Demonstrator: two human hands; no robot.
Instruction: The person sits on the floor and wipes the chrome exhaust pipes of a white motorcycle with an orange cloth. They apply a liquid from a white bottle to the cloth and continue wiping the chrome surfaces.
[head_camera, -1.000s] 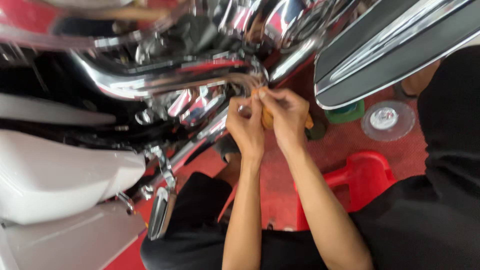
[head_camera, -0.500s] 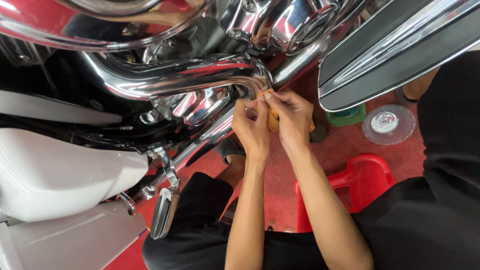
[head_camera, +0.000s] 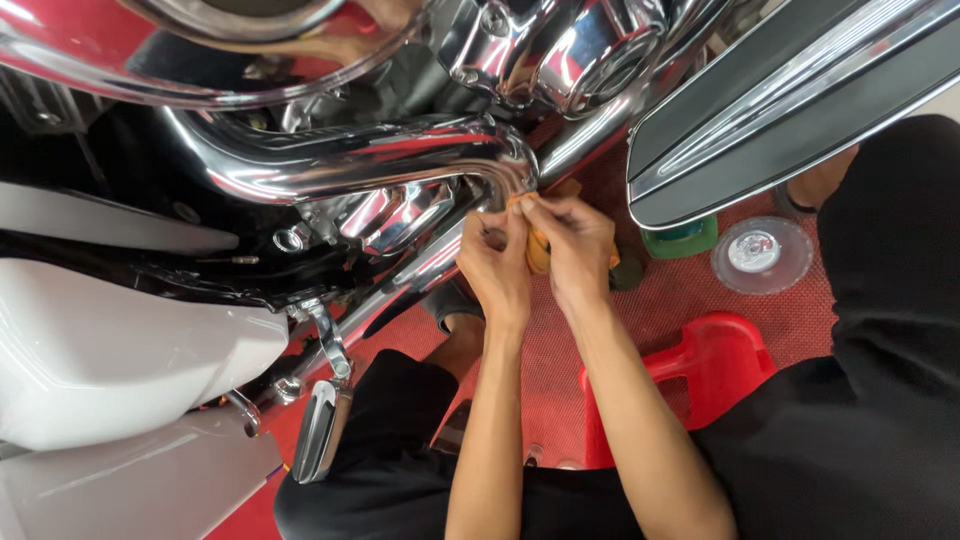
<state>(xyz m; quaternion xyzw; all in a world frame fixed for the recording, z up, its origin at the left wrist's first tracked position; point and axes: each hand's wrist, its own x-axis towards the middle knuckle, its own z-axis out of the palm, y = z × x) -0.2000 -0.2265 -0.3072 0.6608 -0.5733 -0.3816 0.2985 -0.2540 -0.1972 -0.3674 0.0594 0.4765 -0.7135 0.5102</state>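
Note:
Both my hands meet just under the bend of a chrome exhaust pipe (head_camera: 350, 160) of a motorcycle. My left hand (head_camera: 497, 262) and my right hand (head_camera: 572, 247) pinch a small orange piece, seemingly a cloth or sponge (head_camera: 537, 252), between them; most of it is hidden by my fingers. The fingertips touch the chrome near the pipe's curved end (head_camera: 515, 170). My forearms rise from the bottom of the view over my black-clad knees.
A chrome and black footboard (head_camera: 790, 110) hangs at the upper right. A red plastic stool (head_camera: 700, 365), a round clear lid (head_camera: 762, 255) and a green container (head_camera: 680, 240) sit on the red mat. A white body panel (head_camera: 110, 350) and a footpeg (head_camera: 315, 430) are left.
The view has shifted slightly, so the hands sit a little lower in frame. They stay together on the orange piece at the pipe bend, with small finger movements.

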